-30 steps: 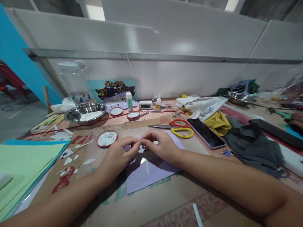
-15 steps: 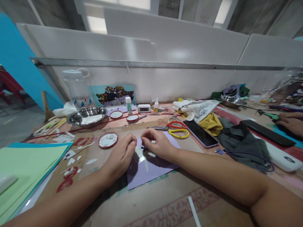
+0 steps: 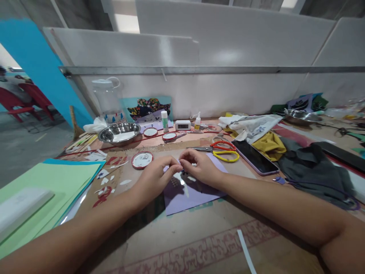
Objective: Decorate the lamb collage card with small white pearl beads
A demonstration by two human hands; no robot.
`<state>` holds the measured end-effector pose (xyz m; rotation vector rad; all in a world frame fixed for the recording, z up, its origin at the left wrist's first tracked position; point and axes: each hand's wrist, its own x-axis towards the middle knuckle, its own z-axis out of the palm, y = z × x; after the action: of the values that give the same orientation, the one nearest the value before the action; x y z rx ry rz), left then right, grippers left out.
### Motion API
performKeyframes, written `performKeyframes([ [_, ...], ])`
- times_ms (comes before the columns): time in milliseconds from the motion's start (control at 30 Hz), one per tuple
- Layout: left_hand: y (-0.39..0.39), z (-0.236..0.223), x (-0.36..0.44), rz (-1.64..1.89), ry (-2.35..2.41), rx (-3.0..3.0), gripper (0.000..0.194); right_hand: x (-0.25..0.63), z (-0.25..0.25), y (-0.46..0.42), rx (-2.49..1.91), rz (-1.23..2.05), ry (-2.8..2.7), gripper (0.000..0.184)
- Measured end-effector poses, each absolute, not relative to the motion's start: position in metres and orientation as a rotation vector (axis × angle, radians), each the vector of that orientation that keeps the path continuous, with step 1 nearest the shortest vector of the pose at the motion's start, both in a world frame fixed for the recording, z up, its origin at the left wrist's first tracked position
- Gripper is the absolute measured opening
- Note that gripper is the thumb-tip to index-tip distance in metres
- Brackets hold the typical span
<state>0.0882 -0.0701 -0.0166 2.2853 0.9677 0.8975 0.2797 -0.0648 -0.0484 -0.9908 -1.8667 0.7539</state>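
Left hand (image 3: 159, 175) and right hand (image 3: 199, 166), fingertips close together above purple paper (image 3: 181, 202). Cannot tell whether either grips anything. Scissors (image 3: 211, 149) beyond right hand, beside phone (image 3: 255, 156).

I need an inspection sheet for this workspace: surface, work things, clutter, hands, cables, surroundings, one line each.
Surface: brown work surface, with red print and a white strip.
Work things: purple sheet in the middle; scissors at its far edge; red-rimmed dish with small pieces, left of it.
Clutter: phone, yellow cloth and dark cloth at right; green sheets bearing a white object at left.
Hands: left hand and right hand close together over the purple sheet, fingers curled; anything held cannot be made out.
Cables: no certain cable; purple cord across the dark cloth.
Surroundings: white wall behind; blue pillar and red chairs at left.
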Motion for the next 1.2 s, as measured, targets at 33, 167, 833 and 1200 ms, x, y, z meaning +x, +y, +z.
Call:
performKeyframes([
  [33,-0.068,-0.009,0.084,0.928,0.979,2.283,0.021,0.28,-0.049,-0.064,-0.987,0.768,-1.865,0.01],
  [167,-0.053,0.024,0.06,1.122,1.086,2.257,0.022,0.279,-0.051,-0.063,-0.978,0.794,-1.858,0.009],
  [833,-0.05,-0.022,0.052,0.662,1.139,2.883,0.027,0.28,-0.05,-0.066,-0.966,0.669,-1.945,0.008],
  [1200,-0.048,-0.05,0.05,0.558,0.834,2.766,0.032,0.284,-0.051,-0.074,-0.836,0.425,-2.206,0.011],
])
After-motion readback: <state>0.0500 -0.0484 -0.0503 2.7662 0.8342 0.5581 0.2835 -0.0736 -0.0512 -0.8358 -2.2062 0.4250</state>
